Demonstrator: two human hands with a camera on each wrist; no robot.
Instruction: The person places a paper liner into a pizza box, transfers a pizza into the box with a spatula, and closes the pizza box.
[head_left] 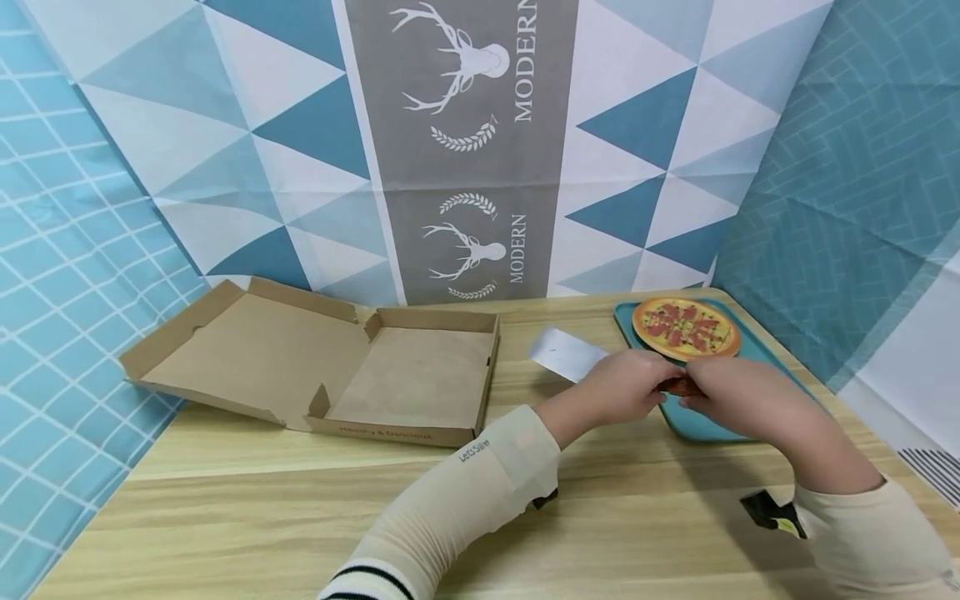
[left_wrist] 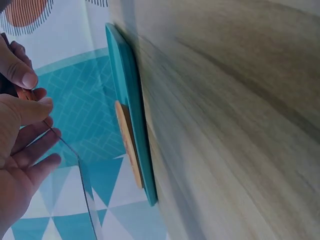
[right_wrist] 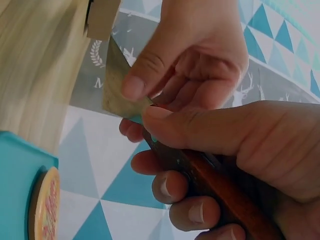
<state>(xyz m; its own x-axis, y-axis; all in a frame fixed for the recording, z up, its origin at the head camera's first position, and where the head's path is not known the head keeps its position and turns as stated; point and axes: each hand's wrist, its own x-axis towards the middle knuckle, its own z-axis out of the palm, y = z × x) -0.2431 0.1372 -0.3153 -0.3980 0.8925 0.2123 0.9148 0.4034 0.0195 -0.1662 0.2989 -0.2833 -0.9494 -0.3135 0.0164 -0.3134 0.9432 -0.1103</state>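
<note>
A spatula with a flat metal blade (head_left: 566,354) and a dark reddish-brown wooden handle (right_wrist: 225,192) is held above the table, close to the tray's left edge. My right hand (head_left: 738,396) grips the handle, fingers wrapped round it and thumb along its top. At the blade's handle end, my left hand (head_left: 626,387) pinches the metal; in the right wrist view its thumb lies on the blade. Behind the hands, a round pizza (head_left: 686,327) with reddish and yellow topping rests on the teal tray (head_left: 705,427). The hands hide part of the tray.
An opened cardboard pizza box (head_left: 420,375) stands on the left half of the wooden table (head_left: 300,525), its lid (head_left: 247,346) folded out to the left. Patterned cloth walls (head_left: 630,133) close off the back and sides. The tray lies near the right-hand wall.
</note>
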